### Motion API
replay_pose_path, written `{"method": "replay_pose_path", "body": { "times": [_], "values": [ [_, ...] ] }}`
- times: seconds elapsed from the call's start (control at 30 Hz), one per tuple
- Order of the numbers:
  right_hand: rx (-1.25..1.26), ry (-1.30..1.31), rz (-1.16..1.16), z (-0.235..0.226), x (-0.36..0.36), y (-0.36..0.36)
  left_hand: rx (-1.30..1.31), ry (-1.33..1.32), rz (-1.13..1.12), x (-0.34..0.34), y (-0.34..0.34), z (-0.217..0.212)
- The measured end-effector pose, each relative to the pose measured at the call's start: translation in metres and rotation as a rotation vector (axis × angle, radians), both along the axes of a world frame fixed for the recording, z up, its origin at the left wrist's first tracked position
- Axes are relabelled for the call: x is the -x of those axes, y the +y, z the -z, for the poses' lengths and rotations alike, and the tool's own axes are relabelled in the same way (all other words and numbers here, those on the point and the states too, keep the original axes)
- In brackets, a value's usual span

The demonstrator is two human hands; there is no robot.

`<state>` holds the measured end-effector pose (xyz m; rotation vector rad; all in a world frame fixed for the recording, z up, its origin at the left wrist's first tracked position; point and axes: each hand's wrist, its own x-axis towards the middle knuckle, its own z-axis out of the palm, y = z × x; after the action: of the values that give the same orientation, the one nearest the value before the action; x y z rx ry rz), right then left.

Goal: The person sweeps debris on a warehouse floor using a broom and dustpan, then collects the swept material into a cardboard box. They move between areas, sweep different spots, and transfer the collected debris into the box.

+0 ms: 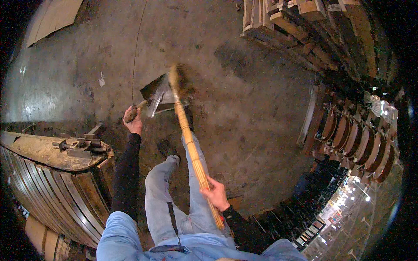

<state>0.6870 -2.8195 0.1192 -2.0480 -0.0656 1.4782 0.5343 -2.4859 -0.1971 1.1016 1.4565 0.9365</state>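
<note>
My left hand (133,120) is closed around the short handle of a grey metal dustpan (162,96), which is held low near the concrete floor ahead of my feet. My right hand (216,194) grips a long straw-coloured broom (191,147) bound with several bands along its length. The broom slants up and to the left, away from me. Its far end, blurred, overlaps the right side of the dustpan. Whether that end touches the pan or the floor I cannot tell.
Close on the left stands a bench-like stack of metal bars (56,182) with a metal clamp (82,145) on top. Wooden pallets (300,32) are piled at the far right. Curved brown parts (355,137) stand in a row on the right. Cardboard (54,19) lies far left.
</note>
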Motion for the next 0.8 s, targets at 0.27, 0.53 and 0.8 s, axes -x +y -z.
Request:
{"method": "replay_pose_path", "body": {
  "times": [0.27,0.53,0.8],
  "values": [
    [0.031,-0.105,-0.231,-0.128,-0.031,-0.016,0.101,-0.070,-0.118,0.001,0.028,-0.023],
    [-0.038,-0.282,-0.095,-0.148,-0.150,0.029,0.072,-0.070,-0.320,-0.051,0.089,-0.090],
    [-0.176,-0.280,0.026,-0.122,-0.297,0.148,0.158,-0.083,-0.349,-0.123,0.192,-0.150]
  ]
}}
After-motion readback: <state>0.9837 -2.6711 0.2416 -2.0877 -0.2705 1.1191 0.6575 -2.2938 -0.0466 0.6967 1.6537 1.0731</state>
